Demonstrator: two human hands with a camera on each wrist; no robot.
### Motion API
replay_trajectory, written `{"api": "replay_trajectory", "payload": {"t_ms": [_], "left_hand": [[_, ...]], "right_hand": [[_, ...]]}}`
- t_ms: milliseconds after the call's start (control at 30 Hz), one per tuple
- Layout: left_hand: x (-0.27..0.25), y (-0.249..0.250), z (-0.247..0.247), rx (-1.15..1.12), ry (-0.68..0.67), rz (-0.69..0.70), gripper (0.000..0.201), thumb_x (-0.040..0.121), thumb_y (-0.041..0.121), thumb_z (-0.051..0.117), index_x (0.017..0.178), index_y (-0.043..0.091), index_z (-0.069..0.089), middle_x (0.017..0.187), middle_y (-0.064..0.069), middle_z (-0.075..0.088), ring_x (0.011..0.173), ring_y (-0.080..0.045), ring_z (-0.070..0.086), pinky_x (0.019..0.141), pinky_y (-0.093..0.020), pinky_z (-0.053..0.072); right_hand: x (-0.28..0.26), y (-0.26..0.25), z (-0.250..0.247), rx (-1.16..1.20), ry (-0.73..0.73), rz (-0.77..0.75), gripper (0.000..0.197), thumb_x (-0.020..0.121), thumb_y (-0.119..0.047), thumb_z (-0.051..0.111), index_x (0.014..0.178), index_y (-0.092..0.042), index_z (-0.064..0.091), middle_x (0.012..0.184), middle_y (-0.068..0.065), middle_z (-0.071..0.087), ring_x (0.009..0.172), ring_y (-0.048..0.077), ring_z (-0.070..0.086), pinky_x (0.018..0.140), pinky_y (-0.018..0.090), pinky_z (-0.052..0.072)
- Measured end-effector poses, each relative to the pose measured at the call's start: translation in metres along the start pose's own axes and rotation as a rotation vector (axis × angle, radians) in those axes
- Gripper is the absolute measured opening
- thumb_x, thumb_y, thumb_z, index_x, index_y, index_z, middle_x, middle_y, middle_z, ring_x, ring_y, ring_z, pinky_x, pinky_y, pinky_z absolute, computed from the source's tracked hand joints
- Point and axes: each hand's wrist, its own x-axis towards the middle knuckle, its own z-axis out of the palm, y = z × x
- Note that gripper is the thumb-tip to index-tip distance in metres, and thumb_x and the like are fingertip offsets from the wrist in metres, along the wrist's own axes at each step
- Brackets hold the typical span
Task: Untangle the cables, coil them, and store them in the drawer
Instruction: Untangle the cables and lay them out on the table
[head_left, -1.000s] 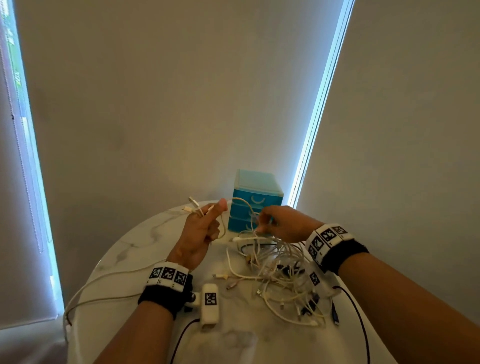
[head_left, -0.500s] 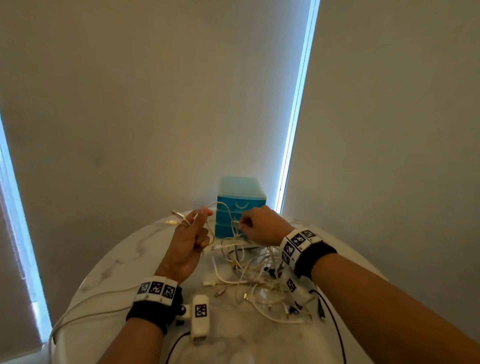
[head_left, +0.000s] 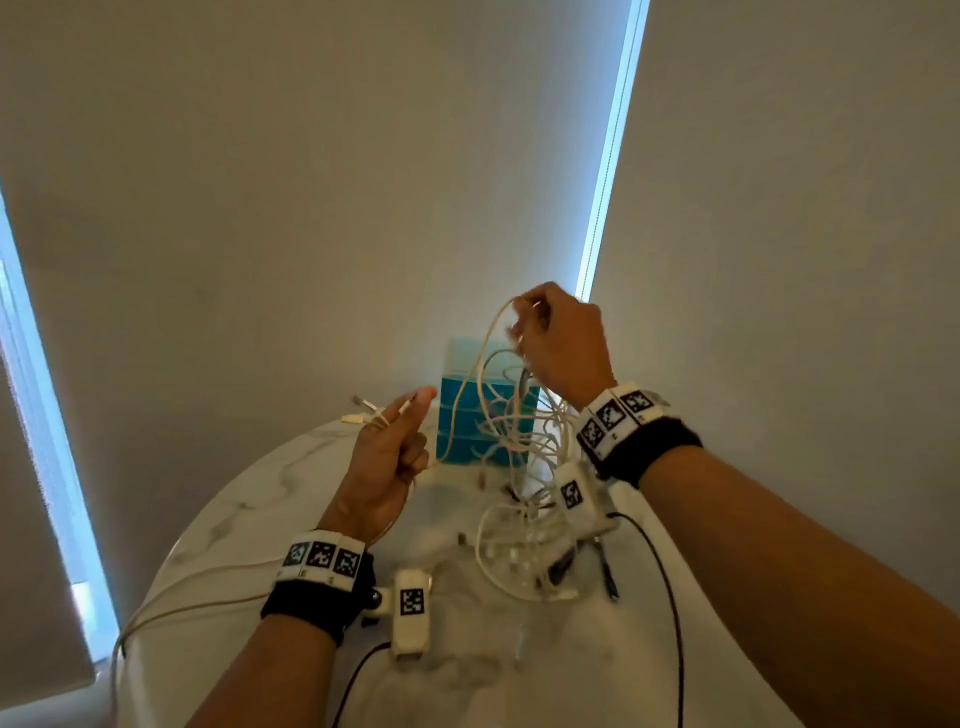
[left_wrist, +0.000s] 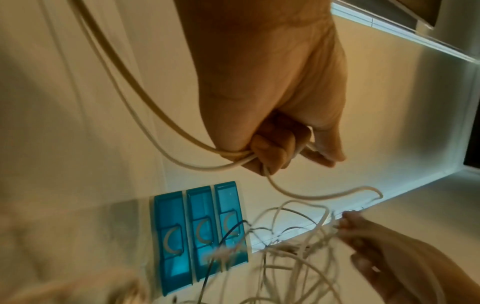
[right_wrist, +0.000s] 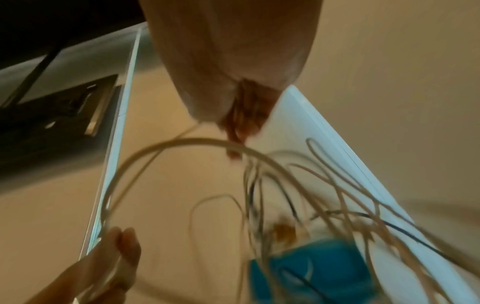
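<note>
A tangle of white cables (head_left: 519, 519) with a few black ones lies on the round marble table (head_left: 249, 525). My right hand (head_left: 558, 343) is raised above the table and pinches a bunch of white cables (right_wrist: 259, 164), so several strands hang down from it. My left hand (head_left: 387, 457) is lower and to the left; its curled fingers (left_wrist: 270, 152) grip a white cable (left_wrist: 145, 115) whose connector ends (head_left: 363, 408) stick out past the thumb. Behind the hanging strands stands a small blue drawer unit (head_left: 475, 410) with its drawers (left_wrist: 200, 232) closed.
Two strands of white cable (head_left: 197, 587) trail from my left hand over the table's left edge. A black lead (head_left: 665, 587) runs from the right wrist camera along the table. Walls and window blinds close in behind the table.
My right hand has risen from table level to well above the drawer unit, lifting part of the tangle with it. My left hand has kept its grip on the cable and stayed roughly in place.
</note>
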Motion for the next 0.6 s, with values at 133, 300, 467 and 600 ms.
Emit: {"api": "replay_trajectory", "payload": {"t_ms": [133, 300, 467, 600], "left_hand": [[0.003, -0.003, -0.002, -0.029, 0.045, -0.037, 0.018, 0.093, 0.026, 0.072, 0.107, 0.015, 0.074, 0.058, 0.009, 0.025, 0.046, -0.004, 0.021, 0.045, -0.021, 0.017], [0.004, 0.001, -0.007, 0.007, 0.058, -0.03, 0.029, 0.09, 0.03, 0.075, 0.114, 0.013, 0.072, 0.061, 0.008, 0.024, 0.046, -0.005, 0.021, 0.045, -0.022, 0.017], [0.006, -0.009, -0.005, 0.219, 0.009, -0.043, 0.036, 0.097, 0.03, 0.076, 0.131, 0.021, 0.076, 0.066, 0.008, 0.035, 0.058, -0.013, 0.015, 0.054, -0.03, 0.013], [-0.001, -0.013, 0.002, 0.395, -0.076, -0.11, 0.039, 0.093, 0.037, 0.08, 0.131, 0.03, 0.076, 0.064, 0.013, 0.051, 0.055, -0.009, 0.022, 0.052, -0.027, 0.019]], "right_hand": [[0.013, -0.01, -0.016, -0.359, 0.031, -0.162, 0.02, 0.109, -0.029, 0.057, 0.106, -0.014, 0.069, 0.083, 0.003, 0.076, 0.069, 0.021, 0.073, 0.076, 0.033, 0.061], [0.003, -0.015, -0.012, -0.399, -0.261, -0.2, 0.022, 0.108, -0.037, 0.057, 0.106, -0.019, 0.07, 0.092, 0.0, 0.074, 0.077, 0.02, 0.07, 0.078, 0.038, 0.062], [-0.006, -0.016, -0.015, -0.167, -0.099, -0.181, 0.017, 0.107, -0.036, 0.063, 0.109, -0.021, 0.072, 0.099, -0.008, 0.073, 0.076, 0.012, 0.073, 0.071, 0.025, 0.054], [-0.032, -0.031, -0.003, 0.038, -0.309, -0.254, 0.012, 0.103, -0.027, 0.071, 0.11, -0.021, 0.078, 0.093, -0.012, 0.078, 0.082, 0.001, 0.075, 0.073, 0.01, 0.055]]}}
